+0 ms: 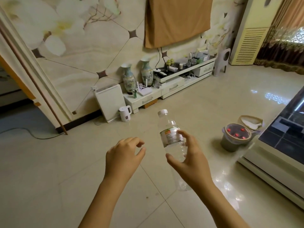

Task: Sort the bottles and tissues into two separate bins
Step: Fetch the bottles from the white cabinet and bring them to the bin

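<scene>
A person stands over a glossy pale tiled floor (49, 170) that mirrors the window light on its right side. The right hand (189, 155) holds a clear plastic bottle (172, 137) upright in mid-air above the floor, thumb and fingers curled around its lower half below the white cap. The left hand (123, 155) hovers just beside it, holding nothing, with its fingers loosely curled and not touching the bottle. Off to the right, near the corner of a dark glass-topped table (283, 137), a round grey bin (233, 142) with a plastic liner holds bottles showing red caps, and a second bin (250, 122) just behind it holds white tissue. Along the far wall runs a low white TV cabinet (172, 86) crowded with small items, with two painted vases (129, 78) at its left end. A white appliance (110, 102) leans by the wall beside a white kettle (125, 113) on the floor. The wall (74, 55) bears a large flower pattern, and a tan cloth (177, 20) hangs on it. A tall cream air conditioner (248, 38) stands in the corner beside brown curtains (284, 38).
</scene>
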Tool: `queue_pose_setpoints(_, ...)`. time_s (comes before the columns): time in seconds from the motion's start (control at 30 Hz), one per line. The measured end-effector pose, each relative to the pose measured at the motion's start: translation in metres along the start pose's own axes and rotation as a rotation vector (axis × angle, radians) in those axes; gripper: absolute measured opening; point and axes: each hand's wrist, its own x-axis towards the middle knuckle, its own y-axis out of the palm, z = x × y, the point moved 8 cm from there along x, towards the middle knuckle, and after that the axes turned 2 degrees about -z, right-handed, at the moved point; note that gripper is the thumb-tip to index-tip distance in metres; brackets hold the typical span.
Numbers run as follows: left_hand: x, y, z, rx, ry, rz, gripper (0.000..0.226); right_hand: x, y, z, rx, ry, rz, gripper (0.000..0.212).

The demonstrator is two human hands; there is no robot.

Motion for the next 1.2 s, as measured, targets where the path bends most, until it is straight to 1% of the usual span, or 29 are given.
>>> queue_pose_setpoints(0.23,0.129,0.043,-0.001,0.013,-0.005,0.003,0.017,0.119,0.015,-0.044,-0.029,0.015,0.01,0.071)
queue_pose_setpoints(0.4,0.24,0.091,-0.025,-0.016,0.081,0.044,0.02,0.204,0.015,-0.099,-0.08,0.081,-0.062,0.071)
queue_pose_setpoints(0.57,0.354,0.143,-0.063,-0.078,0.232,0.098,0.021,0.287,0.011,-0.145,-0.149,0.178,-0.17,0.072)
queue_pose_setpoints(0.7,0.435,0.175,-0.108,-0.113,0.368,0.132,0.021,0.343,-0.004,-0.175,-0.157,0.262,-0.256,0.072)
queue_pose_setpoints(0.83,0.491,0.206,-0.162,-0.187,0.474,0.165,0.023,0.38,-0.024,-0.212,-0.149,0.329,-0.325,0.073)
queue_pose_setpoints(1.0,0.543,0.267,-0.237,-0.239,0.629,0.259,0.046,0.431,-0.04,-0.277,-0.142,0.393,-0.367,0.074)
queue_pose_setpoints(1.13,0.597,0.321,-0.293,-0.288,0.657,0.321,0.059,0.489,-0.059,-0.334,-0.122,0.427,-0.432,0.072)
queue_pose_setpoints(1.2,0.626,0.345,-0.318,-0.294,0.652,0.362,0.063,0.519,-0.07,-0.363,-0.104,0.456,-0.46,0.072)
